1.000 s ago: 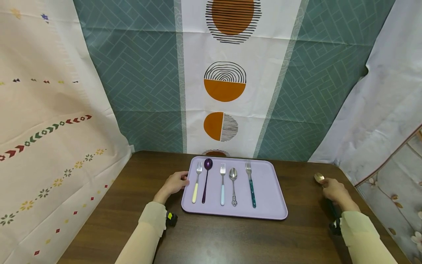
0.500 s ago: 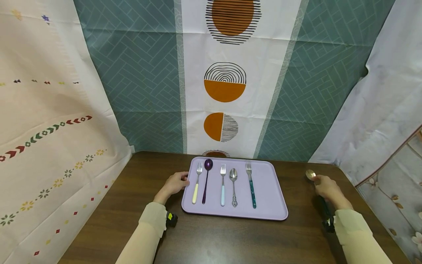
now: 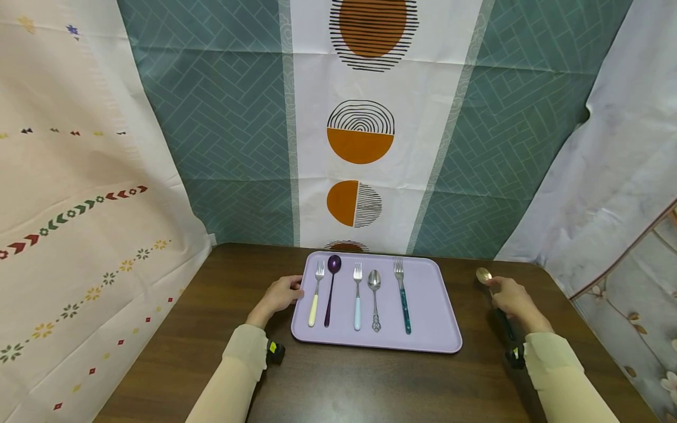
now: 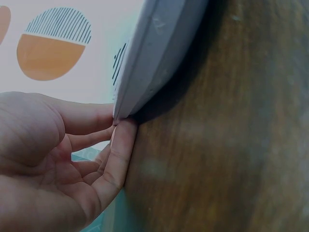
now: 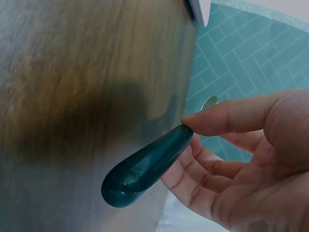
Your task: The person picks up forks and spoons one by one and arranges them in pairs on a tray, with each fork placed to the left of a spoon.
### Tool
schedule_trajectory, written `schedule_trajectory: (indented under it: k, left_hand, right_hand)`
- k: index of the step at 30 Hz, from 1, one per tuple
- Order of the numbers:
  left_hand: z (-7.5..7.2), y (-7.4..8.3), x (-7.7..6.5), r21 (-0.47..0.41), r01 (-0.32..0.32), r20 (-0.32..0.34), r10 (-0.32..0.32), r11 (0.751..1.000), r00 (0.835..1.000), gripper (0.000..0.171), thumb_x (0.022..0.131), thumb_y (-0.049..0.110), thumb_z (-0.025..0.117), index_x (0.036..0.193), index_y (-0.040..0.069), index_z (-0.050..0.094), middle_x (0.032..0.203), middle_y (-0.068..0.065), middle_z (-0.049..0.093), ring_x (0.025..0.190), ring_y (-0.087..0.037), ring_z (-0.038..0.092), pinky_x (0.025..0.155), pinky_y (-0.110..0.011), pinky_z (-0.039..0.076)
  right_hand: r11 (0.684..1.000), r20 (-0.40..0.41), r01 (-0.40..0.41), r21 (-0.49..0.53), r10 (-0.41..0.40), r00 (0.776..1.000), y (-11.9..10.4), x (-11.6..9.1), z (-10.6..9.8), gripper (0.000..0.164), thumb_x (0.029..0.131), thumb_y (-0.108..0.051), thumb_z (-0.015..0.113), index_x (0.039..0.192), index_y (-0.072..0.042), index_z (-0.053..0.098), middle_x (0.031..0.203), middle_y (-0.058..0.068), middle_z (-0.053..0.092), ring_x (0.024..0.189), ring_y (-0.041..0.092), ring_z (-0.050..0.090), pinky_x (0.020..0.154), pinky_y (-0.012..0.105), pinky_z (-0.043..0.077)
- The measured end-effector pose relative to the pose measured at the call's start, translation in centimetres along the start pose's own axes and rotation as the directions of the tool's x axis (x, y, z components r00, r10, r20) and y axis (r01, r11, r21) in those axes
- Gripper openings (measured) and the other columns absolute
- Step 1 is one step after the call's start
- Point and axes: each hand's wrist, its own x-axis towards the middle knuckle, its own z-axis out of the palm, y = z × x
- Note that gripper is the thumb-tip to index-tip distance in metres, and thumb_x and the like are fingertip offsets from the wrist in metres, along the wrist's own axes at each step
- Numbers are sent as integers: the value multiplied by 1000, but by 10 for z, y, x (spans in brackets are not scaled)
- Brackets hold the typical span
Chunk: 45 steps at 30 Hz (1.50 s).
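My left hand pinches the left rim of a lilac tray; in the left wrist view, thumb and fingertips meet at the tray edge. To the right of the tray, my right hand holds a spoon with a gold-coloured bowl and a glossy dark green handle, gripped between thumb and fingers. On the tray, left to right, lie a yellow-handled fork, a purple spoon, a light-blue-handled fork, an ornate silver spoon and a green-handled fork.
The dark wooden table runs under everything. A patterned cloth hangs along its back edge. Cream fabric hangs at the left side, and pale fabric borders the right edge.
My right hand has moved left across the table toward the tray, carrying the spoon. The left hand, the tray and the cutlery on it have stayed in place.
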Motion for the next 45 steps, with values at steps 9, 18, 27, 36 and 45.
schedule_trajectory:
  k: [9,18,27,36,45]
  left_hand:
    - [-1,3,1,11,-2,2,2,1000,1000,47,96,-5,63,142,-11,55,105,-15,64,93,-24,68,84,-41,63]
    - [1,3,-3,24,25,-2,-25,999,1000,48,97,-3,64,143,-11,54,103,-12,61,91,-22,65,85,-41,62]
    - [1,3,-3,9,21,-11,-21,1000,1000,47,96,-4,63,142,-11,55,103,-13,61,91,-23,67,84,-41,62]
    - [0,5,-2,23,17,-5,-17,1000,1000,48,96,-4,64,142,-12,54,102,-13,62,90,-23,67,83,-40,63]
    - [-1,3,-2,17,19,-2,-19,1000,1000,48,97,-4,64,143,-11,54,104,-14,64,91,-23,68,84,-41,62]
  right_hand:
    - [1000,7,15,14,-15,1000,-13,3,4,62,70,6,56,132,11,55,91,29,61,45,17,51,43,30,50]
    - [998,38,36,45,-37,999,-30,10,11,62,70,7,59,133,11,55,79,15,63,47,17,48,44,30,50]
    - [995,23,76,65,-77,997,-43,16,22,61,70,8,59,131,10,57,84,19,65,47,16,47,43,29,47]
    - [992,55,96,81,-101,993,-60,18,31,62,72,8,56,134,11,56,63,1,50,43,10,39,43,24,39]
    - [992,71,96,79,-102,992,-73,20,38,60,75,7,57,136,10,56,56,-5,38,43,10,40,43,24,40]
